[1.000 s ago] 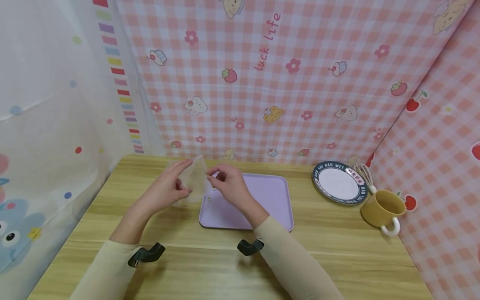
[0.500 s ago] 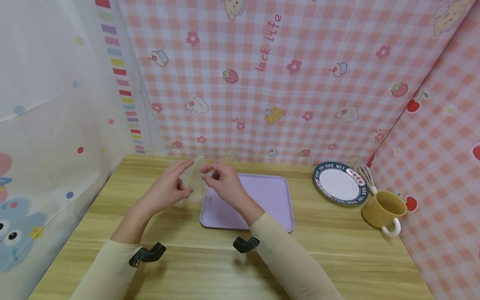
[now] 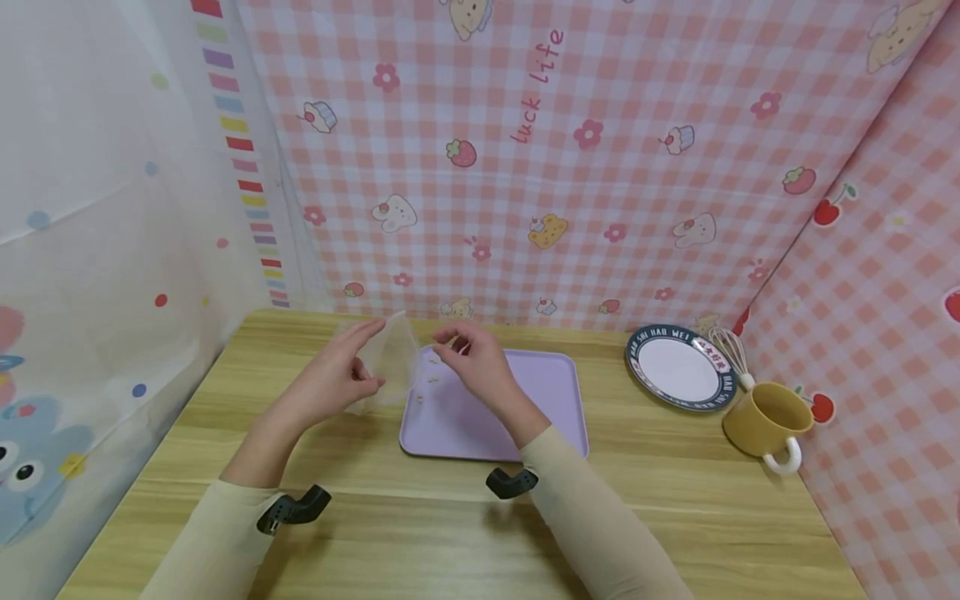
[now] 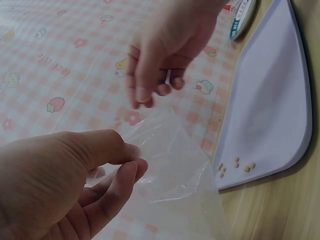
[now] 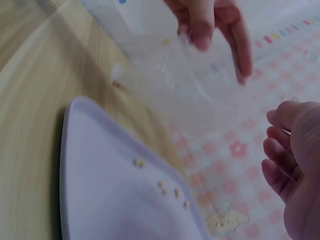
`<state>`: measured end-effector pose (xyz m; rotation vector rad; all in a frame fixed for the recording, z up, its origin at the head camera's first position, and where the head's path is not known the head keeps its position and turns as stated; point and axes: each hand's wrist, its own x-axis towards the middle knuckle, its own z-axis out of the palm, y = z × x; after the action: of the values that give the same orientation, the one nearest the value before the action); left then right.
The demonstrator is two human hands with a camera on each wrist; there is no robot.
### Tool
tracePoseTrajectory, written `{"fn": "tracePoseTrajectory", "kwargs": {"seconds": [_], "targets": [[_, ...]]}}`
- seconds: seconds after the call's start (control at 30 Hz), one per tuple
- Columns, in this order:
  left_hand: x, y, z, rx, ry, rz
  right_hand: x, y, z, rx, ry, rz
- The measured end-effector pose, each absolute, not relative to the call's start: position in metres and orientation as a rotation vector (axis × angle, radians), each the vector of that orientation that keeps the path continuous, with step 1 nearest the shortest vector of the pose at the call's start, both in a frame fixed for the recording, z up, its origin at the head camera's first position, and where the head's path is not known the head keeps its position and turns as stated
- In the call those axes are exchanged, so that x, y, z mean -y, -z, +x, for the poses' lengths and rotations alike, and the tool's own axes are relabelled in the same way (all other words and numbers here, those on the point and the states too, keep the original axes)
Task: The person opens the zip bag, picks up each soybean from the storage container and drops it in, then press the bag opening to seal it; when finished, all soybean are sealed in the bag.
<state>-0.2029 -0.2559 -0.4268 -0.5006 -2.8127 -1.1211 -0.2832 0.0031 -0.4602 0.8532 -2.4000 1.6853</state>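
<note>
Head view showed your left grip (image 3: 330,377) holding the bag (image 3: 395,360), your right grip (image 3: 482,365) loosely curled, apparently empty. Had the bag slipped, it could have scattered bits (image 4: 251,165) off the tray (image 3: 543,387).

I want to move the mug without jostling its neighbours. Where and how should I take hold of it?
Probably by the white handle, from the table's near side. The yellow mug has its mouth up and its handle jutting toward the near right, while the plate and whisk lie beyond its far side.
</note>
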Motion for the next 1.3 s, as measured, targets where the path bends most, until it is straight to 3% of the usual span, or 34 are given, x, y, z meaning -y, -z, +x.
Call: {"fn": "tracePoseTrajectory", "kwargs": {"seconds": [0.73,1.3], "targets": [[0.262,0.428,-0.2,2.805,1.138,-0.49,-0.001,0.524,-0.319,2.867,-1.201,1.092],[0.261,0.425,-0.199,2.803,1.145,-0.476,0.005,0.534,-0.317,2.852,-1.151,0.987]]}}
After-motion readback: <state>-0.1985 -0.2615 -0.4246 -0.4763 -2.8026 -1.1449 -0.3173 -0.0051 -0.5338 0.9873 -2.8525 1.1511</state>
